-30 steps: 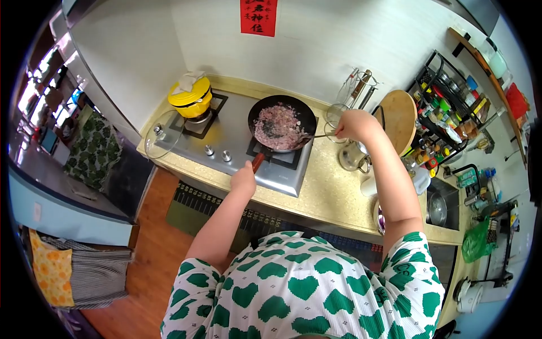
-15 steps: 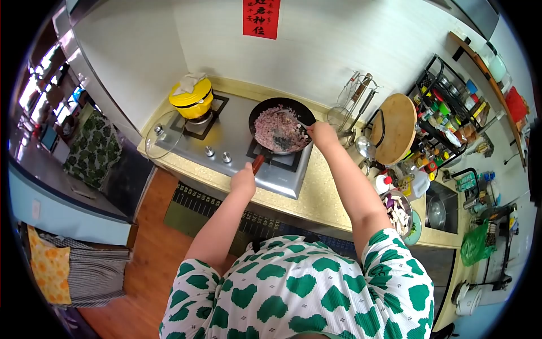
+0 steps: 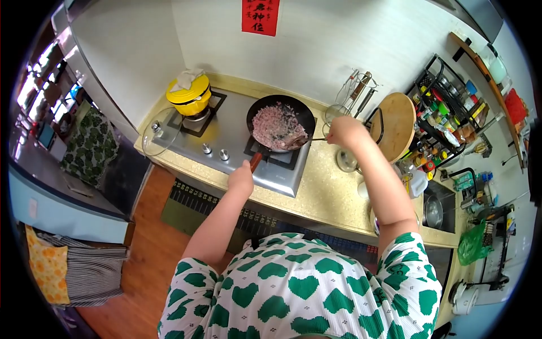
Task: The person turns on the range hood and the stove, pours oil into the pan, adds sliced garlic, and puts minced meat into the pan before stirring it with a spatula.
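Pinkish minced food point(image 3: 275, 125) lies in a black frying pan point(image 3: 309, 115) over the right burner. My left hand point(image 3: 241, 178) is closed round the pan's reddish-brown handle point(image 3: 256, 162), on the near side of the stove. To the right of the pan, my right hand point(image 3: 345, 133) grips a thin spatula point(image 3: 317, 139), whose far end rests in the food at the pan's right side. The fingers of my right hand are pressed together on its handle.
Left on the steel stove point(image 3: 237, 124) stands a yellow pot point(image 3: 189, 96) with a cloth on top, beside a glass lid point(image 3: 160, 133). Further right are a utensil holder point(image 3: 357, 93), a round wooden board point(image 3: 393, 127), a spice rack point(image 3: 451, 101) and a sink point(image 3: 439, 207).
My right hand has moved right, away from the pan's edge, and the spatula has shifted with it. The food is spread differently. My left hand stays on the handle.
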`<move>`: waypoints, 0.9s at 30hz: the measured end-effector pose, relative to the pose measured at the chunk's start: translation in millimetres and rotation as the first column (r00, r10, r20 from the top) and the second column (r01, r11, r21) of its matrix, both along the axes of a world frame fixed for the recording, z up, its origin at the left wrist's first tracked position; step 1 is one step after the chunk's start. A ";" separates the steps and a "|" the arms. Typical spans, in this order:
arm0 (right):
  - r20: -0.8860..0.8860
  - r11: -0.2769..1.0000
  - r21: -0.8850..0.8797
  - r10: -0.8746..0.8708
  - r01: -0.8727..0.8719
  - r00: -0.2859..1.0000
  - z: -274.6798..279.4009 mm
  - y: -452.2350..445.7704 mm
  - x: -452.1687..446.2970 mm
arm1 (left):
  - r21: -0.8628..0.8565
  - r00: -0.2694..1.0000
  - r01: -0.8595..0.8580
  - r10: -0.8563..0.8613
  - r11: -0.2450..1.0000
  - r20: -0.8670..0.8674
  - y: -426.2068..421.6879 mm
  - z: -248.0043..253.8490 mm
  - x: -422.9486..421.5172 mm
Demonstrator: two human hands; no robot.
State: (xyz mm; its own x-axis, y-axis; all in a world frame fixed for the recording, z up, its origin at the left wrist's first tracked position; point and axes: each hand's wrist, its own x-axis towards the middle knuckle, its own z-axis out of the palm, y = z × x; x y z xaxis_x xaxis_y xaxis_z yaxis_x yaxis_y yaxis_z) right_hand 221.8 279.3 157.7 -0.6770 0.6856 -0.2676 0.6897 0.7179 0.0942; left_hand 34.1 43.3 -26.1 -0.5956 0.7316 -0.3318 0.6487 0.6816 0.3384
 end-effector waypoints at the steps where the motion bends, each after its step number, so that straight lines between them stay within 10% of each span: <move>1: -0.039 1.000 0.006 -0.010 0.011 0.999 -9.4 0.8 -3.5 | 0.003 1.000 0.001 -0.001 1.000 0.000 -0.1 -0.5 0.0; 14: -0.504 0.989 -0.119 -0.132 0.082 0.853 -158.3 29.4 -56.7 | 0.048 1.000 -0.013 0.012 0.999 0.014 0.0 -7.5 -0.5; 20: -0.310 0.942 -0.187 0.213 -0.280 0.926 -75.3 27.4 -19.1 | 0.043 1.000 -0.010 0.010 0.999 0.012 0.9 -9.9 -0.5; 27: -0.040 0.977 0.000 0.213 -0.213 0.976 32.9 27.6 14.1 | 0.033 1.000 -0.012 0.011 0.999 0.016 -0.2 -2.3 1.4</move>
